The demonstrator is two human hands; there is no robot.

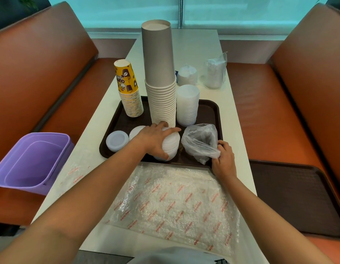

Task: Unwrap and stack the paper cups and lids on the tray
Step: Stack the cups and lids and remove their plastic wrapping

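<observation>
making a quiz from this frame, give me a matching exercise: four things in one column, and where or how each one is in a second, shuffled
Things:
1. yellow printed cups
2. purple bin
3. clear plastic bag
4. wrapped lids

Places or states:
A. on the seat, beside the table
B. pinched by the right hand
C. on the table beyond the tray, still in plastic
D. stacked upside down at the tray's far left corner

Pairs: 1-D, 2-A, 3-B, 4-C
</observation>
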